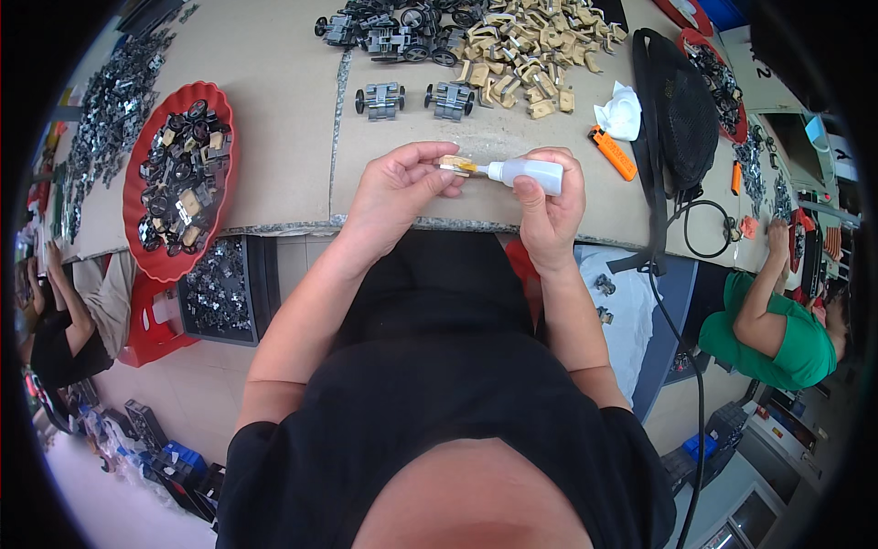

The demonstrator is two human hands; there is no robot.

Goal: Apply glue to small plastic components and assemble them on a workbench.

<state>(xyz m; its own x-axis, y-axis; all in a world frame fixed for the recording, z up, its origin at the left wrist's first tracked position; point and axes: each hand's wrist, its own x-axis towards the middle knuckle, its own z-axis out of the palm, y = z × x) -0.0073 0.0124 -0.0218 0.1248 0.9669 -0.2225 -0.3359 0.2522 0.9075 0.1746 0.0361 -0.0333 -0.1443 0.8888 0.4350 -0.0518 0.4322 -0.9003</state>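
Between the fingertips of my left hand point(395, 189) is a small tan plastic part point(455, 163). My right hand point(554, 209) is closed around a white squeeze bottle point(535, 174) lying nearly level. Its narrow nozzle, with a yellowish tip, points left and meets or nearly meets the tan part; I cannot tell whether they touch. Both hands are over the table's near edge. Beyond them stand two grey toy-car chassis with black wheels, a left chassis point(380, 101) and a right chassis point(449, 101).
Tan parts point(530, 55) and wheeled chassis point(393, 35) are heaped at the back. A red scalloped tray point(229, 169) of mixed parts stands left. Rightward lie an orange utility knife point(613, 154), a crumpled tissue point(620, 112) and a black bag point(677, 110). Other people work at both sides.
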